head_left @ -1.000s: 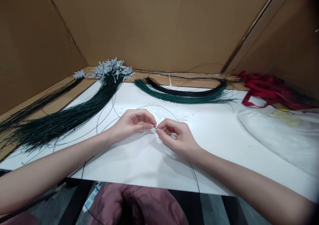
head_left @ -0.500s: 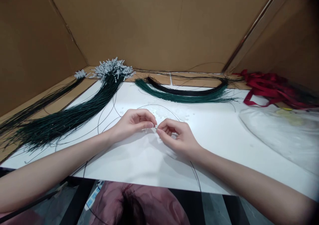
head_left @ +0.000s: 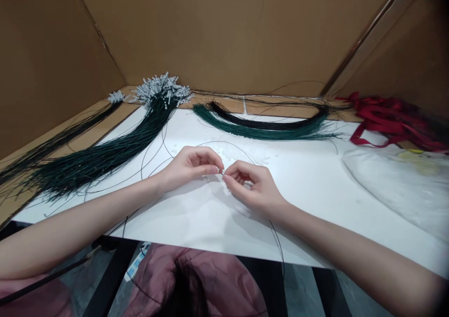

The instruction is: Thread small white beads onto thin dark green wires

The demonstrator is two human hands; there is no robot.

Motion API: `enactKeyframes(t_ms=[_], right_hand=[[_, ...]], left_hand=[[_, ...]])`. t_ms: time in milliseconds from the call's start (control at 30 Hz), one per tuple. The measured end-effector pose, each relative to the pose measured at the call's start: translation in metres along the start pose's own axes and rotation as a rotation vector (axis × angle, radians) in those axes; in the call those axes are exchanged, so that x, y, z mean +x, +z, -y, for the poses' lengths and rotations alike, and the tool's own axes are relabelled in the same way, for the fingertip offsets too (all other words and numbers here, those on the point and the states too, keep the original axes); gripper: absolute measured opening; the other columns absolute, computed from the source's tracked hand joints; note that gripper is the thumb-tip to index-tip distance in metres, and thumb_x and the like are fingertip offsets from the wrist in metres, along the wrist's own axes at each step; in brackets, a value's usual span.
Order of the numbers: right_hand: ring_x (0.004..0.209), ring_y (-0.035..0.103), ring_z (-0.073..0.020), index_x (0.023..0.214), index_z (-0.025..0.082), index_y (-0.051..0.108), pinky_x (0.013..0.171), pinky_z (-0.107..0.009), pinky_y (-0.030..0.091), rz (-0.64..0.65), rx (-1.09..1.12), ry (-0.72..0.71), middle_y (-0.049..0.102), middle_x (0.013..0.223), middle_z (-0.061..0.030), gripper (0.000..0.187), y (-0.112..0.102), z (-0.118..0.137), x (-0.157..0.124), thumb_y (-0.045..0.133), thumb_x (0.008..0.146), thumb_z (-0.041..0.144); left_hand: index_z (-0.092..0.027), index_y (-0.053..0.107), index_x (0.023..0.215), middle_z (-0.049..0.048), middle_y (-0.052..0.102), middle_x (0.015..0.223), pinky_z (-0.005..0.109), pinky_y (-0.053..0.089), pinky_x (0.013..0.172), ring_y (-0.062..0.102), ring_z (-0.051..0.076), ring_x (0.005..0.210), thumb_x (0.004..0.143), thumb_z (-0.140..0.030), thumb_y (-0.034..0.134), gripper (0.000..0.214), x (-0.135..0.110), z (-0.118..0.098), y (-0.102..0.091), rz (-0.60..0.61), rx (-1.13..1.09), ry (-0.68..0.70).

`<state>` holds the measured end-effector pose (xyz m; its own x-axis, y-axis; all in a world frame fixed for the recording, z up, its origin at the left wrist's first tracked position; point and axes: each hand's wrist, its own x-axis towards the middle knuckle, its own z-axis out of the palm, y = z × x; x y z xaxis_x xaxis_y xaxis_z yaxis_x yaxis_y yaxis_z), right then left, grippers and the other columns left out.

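Surface (head_left: pixel 326 190): white; bundle (head_left: pixel 135 141) at 10 o'clock.
Left hand (head_left: pixel 192 163), right hand (head_left: pixel 257 186): fingers (head_left: pixel 211 169) pinch wire (head_left: pixel 222 173), seemingly steadying it.

The view has tipped slightly downward, showing more pink cloth (head_left: pixel 45 299) at lower left.

No lettering can be read; the blue marks (head_left: pixel 132 271) on the white strip (head_left: pixel 137 260) below the tabletop (head_left: pixel 322 195) are too small.
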<state>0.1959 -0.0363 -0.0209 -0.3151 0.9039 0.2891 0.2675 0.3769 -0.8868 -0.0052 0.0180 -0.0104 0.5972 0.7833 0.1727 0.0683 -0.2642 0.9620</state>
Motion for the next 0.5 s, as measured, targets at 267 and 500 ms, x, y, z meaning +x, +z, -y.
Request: enactKeyframes(t_ms=[267, 500], right_hand=[[0.059, 0.051, -0.0093, 0.077, 0.017, 0.06, 0.055, -0.021, 0.039, -0.005, -0.01, -0.009, 0.057, 0.066, 0.0009, 0.011, 0.0004, -0.0009, 0.0006, 0.056, 0.086, 0.023], [0.059, 0.051, -0.0094, 0.078, 0.017, 0.061, 0.055, -0.021, 0.039, -0.008, -0.009, -0.013, 0.057, 0.067, 0.0008, 0.009, 0.0002, -0.0012, -0.0005, 0.057, 0.085, 0.022]], left_hand=[[-0.015, 0.071, 0.083, 0.0046, 0.069, 0.082, 0.024, 0.048, 0.07, 0.062, 0.015, 0.077, 0.082, -0.02, 0.068, 0.006, 0.0, -0.0017, 0.0005, 0.007, 0.028, 0.017], [-0.017, 0.073, 0.082, 0.0037, 0.069, 0.083, 0.023, 0.048, 0.07, 0.063, 0.014, 0.078, 0.081, -0.018, 0.071, 0.002, -0.0004, 0.0017, -0.0001, 0.012, 0.01, 0.045]])
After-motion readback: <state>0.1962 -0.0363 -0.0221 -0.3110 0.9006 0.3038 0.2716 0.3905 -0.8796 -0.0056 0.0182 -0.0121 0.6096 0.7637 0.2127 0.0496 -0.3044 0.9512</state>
